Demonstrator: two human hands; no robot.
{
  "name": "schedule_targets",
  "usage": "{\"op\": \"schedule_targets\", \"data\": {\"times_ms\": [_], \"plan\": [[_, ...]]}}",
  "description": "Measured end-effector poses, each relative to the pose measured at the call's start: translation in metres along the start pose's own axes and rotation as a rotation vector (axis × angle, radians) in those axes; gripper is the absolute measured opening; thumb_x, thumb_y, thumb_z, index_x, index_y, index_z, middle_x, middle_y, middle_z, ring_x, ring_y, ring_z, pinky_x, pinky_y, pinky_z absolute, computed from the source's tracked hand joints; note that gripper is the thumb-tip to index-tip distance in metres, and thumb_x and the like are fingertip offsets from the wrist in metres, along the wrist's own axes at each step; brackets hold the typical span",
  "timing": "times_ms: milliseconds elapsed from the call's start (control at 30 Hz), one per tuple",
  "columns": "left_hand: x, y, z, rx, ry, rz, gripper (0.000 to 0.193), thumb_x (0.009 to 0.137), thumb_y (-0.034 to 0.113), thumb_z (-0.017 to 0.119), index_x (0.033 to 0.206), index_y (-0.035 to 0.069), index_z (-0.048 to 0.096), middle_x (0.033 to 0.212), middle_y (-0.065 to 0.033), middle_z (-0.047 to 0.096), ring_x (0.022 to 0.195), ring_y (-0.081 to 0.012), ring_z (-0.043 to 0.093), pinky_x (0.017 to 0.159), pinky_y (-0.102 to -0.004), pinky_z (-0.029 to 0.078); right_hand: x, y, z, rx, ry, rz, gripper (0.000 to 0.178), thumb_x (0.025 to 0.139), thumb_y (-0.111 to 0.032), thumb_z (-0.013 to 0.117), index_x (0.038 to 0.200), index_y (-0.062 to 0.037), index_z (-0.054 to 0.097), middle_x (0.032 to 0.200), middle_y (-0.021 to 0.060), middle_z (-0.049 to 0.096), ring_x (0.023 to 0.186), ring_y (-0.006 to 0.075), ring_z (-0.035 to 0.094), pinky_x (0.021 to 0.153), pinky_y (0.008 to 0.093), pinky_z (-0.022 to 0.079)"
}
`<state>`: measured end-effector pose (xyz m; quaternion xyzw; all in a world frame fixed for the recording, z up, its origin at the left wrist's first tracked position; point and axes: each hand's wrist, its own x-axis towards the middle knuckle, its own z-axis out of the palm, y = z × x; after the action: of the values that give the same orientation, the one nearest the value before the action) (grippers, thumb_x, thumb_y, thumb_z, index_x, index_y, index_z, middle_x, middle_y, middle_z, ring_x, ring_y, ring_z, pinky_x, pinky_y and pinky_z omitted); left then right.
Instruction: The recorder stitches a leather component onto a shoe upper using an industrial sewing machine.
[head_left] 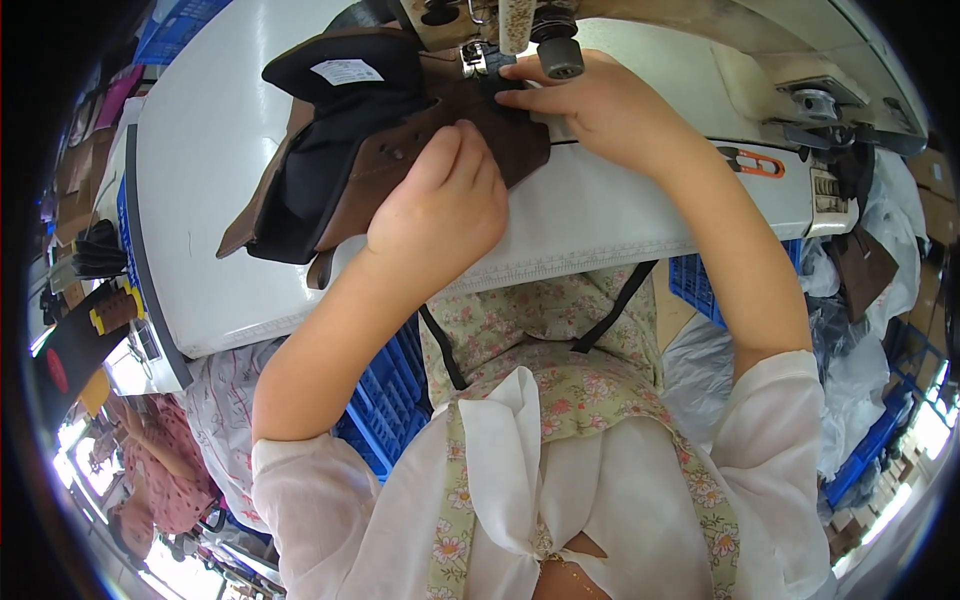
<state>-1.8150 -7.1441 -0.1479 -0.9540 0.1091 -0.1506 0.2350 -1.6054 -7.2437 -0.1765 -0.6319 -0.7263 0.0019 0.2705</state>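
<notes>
In the head view, the step looks like stitching; the next move probably calls for steady, flat guiding. The brown upper (375, 175) lies upper left, reaching the presser foot (473, 62). The left hand (440, 200) curls narrowly over it, pinch unclear; the right hand (610, 105) rests fingertips there, slightly apart.

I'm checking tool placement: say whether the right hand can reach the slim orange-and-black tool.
Likely yes: the tool lies uncovered beside that forearm, but the right hand must leave the brown-and-black boot upper.
</notes>
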Motion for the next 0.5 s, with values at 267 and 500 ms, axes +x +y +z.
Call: {"op": "schedule_targets", "data": {"times_ms": [267,500], "plan": [[-0.0015,-0.0004,0.0004,0.012,-0.002,0.009,0.024,0.068,0.019,0.058,0.078,0.001,0.07,0.091,-0.0154,0.069,0.1,-0.0308,0.061,0.1,-0.0391,0.039,-0.0044,-0.0001,0.0046,-0.043,-0.04,0.064,0.041,0.079,0.0,0.052,0.111,-0.0176,0.072,0.119,0.0047,0.065,0.106,0.025,0.062,0.089,0.0363,0.051],[-0.0029,-0.0016,-0.0004,-0.004,0.004,0.01,0.023,0.067,0.019,0.058,0.076,0.001,0.07,0.088,-0.0155,0.069,0.099,-0.0316,0.061,0.099,-0.0397,0.039,-0.0015,-0.002,0.002,-0.036,-0.148,0.106,0.049,0.078,0.004,0.053,0.117,-0.0194,0.069,0.127,0.0054,0.062,0.11,0.0277,0.062,0.094,0.0368,0.05]]}}
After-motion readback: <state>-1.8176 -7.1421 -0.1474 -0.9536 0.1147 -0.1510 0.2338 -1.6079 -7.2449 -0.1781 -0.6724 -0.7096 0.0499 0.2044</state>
